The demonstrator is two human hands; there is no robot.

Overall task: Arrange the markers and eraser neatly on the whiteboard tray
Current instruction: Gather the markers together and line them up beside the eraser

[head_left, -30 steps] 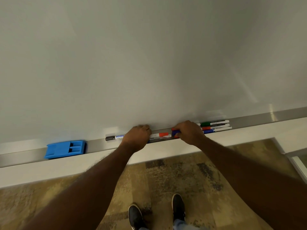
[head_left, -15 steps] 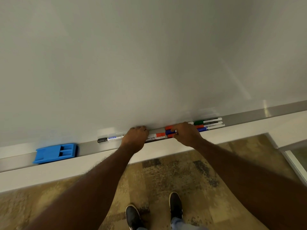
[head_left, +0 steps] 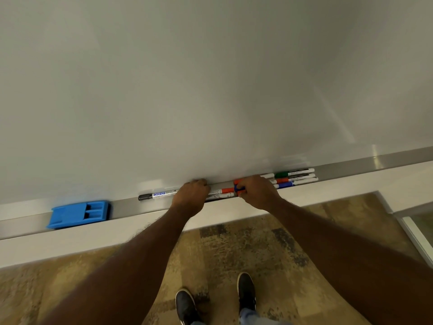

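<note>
A grey whiteboard tray (head_left: 365,166) runs along the bottom of the whiteboard. A blue eraser (head_left: 79,213) lies on it at the left. A black-capped marker (head_left: 157,194) lies just left of my left hand (head_left: 192,195), whose curled fingers rest over markers on the tray. Between my hands lie two white markers, one with a red cap (head_left: 223,190). My right hand (head_left: 256,191) pinches the red and blue caps (head_left: 239,188) of markers. Right of it lie a green marker (head_left: 294,172), a red marker (head_left: 295,178) and a blue marker (head_left: 296,182), side by side.
The whiteboard (head_left: 210,90) fills the upper view. Below the tray is a white ledge (head_left: 93,240), then patterned carpet (head_left: 234,249) with my two dark shoes (head_left: 246,289). A glass panel edge (head_left: 419,235) stands at the right.
The hands have stayed on the same markers in the middle of the tray; the right hand shifted its pinch slightly on the caps. The view has drifted a little.
</note>
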